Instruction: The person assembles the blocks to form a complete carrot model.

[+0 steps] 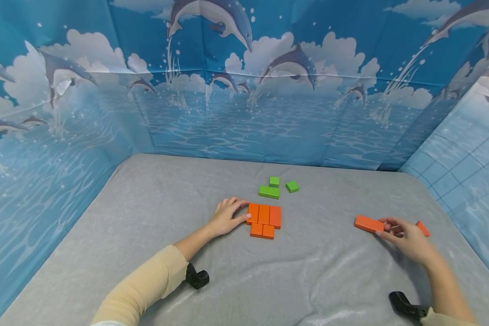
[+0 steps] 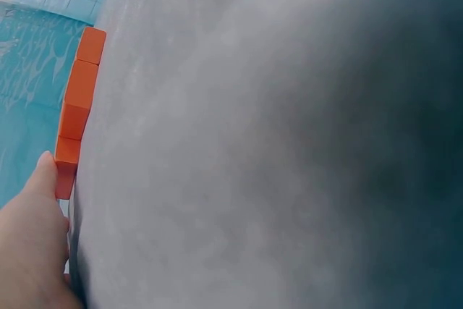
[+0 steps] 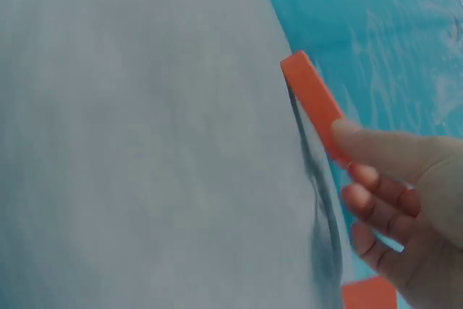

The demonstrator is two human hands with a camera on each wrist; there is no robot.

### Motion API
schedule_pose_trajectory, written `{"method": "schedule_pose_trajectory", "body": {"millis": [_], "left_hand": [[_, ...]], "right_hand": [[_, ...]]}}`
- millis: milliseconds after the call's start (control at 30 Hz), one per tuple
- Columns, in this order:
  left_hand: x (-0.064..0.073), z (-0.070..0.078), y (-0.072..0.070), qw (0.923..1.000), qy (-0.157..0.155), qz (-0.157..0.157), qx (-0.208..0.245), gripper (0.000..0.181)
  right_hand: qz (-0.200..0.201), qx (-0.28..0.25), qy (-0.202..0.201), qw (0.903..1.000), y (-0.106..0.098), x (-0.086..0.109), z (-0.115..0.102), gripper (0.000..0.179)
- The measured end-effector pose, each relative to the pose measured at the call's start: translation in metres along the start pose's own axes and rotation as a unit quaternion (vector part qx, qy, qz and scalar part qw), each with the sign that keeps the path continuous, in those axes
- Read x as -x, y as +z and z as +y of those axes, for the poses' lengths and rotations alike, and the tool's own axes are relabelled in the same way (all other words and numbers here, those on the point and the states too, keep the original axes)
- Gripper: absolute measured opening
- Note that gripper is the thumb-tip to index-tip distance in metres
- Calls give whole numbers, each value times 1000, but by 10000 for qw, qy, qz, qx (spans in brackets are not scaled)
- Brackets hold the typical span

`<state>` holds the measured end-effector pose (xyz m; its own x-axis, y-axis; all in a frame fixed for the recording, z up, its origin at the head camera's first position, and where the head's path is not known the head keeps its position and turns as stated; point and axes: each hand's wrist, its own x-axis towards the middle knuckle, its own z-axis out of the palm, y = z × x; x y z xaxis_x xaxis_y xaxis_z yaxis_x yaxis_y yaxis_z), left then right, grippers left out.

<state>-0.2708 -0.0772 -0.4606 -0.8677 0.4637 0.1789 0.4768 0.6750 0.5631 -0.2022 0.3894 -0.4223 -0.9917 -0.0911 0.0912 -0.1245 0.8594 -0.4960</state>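
From afar I see the right hand (image 1: pixel 409 240) pinch a bar (image 1: pixel 366 223), probably lifted, well right of the orange blocks (image 1: pixel 264 214) (the left hand (image 1: pixel 226 219), fingers loose, touches them); I judge this a carry, calling next for steady grip

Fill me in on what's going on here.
A person's right hand pinches an orange block off to the right; a second orange block lies partly hidden behind that hand. The left hand touches a cluster of five orange blocks, and three green blocks lie just beyond it.
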Motion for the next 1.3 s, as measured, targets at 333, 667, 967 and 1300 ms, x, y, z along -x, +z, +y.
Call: {"method": "schedule_pose_trajectory", "body": {"millis": [333, 667, 967, 1300], "left_hand": [[0, -1, 0, 10000, 28, 24, -49, 46], [-1, -2, 1, 10000, 38, 42, -1, 45], [-2, -2, 0, 10000, 10, 31, -81, 47], [-1, -2, -1, 10000, -27, 4, -86, 47]], "right_hand": [[147, -908, -920, 9915, 20, -15, -62, 35], [-395, -1688, -1736, 9694, 59, -22, -131, 31], [-907, -2128, -1952, 9531, 92, -17, -169, 28], [-946, -2024, -1864, 9567, 115, -6, -189, 27]]}}
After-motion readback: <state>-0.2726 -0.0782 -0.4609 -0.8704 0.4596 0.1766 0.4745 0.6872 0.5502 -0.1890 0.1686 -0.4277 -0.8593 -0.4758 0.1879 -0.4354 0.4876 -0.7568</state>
